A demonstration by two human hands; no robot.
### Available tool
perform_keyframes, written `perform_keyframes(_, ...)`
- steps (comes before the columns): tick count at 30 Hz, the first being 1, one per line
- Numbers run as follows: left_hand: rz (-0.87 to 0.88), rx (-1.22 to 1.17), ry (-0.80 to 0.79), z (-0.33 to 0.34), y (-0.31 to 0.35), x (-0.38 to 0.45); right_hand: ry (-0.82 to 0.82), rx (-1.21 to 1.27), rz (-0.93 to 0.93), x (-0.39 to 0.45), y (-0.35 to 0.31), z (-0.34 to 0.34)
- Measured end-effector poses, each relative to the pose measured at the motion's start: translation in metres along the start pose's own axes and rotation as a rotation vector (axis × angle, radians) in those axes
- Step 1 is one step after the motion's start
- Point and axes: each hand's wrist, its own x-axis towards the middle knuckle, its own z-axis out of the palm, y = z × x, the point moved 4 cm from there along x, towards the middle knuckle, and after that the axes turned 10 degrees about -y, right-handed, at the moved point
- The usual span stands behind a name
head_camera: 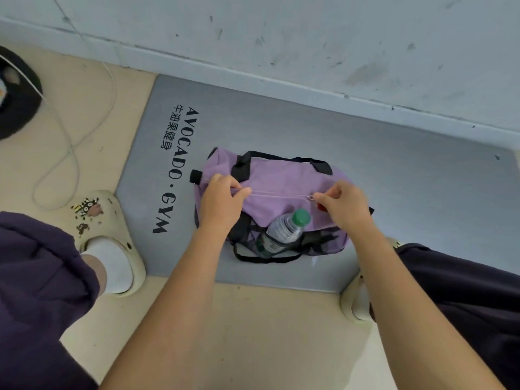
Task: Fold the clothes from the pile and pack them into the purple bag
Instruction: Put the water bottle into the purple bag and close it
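Note:
The purple bag (pixel 281 178) with black handles lies on a grey gym mat (pixel 394 170) in the middle of the view. Its top zip runs across it and looks mostly closed. My left hand (pixel 222 201) pinches the bag's fabric at the left end of the zip. My right hand (pixel 343 204) pinches the zip pull (pixel 310 197) near the right end. A clear water bottle (pixel 284 230) with a green cap sits in the bag's front mesh pocket. No clothes pile is in view.
A grey wall (pixel 309 38) runs along the mat's far edge. A white cable (pixel 73 147) loops on the beige floor at left, near a dark round object (pixel 17 97). My feet in cream clogs (pixel 109 243) stand at the mat's near corners.

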Motion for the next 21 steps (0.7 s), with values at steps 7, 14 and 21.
perform_keyframes(7, 0.238, 0.2, -0.32, 0.053, 0.075, 0.001, 0.02, 0.299, 0.017, -0.003, 0.013, 0.009)
perform_keyframes(14, 0.212, 0.318, -0.375, 0.079, 0.049, 0.005, -0.013, 0.376, 0.016, -0.006, 0.029, 0.001)
perform_keyframes(21, 0.298, 0.426, -0.287, 0.077, 0.06, 0.008, -0.079, 0.537, -0.02, -0.007, 0.037, 0.0)
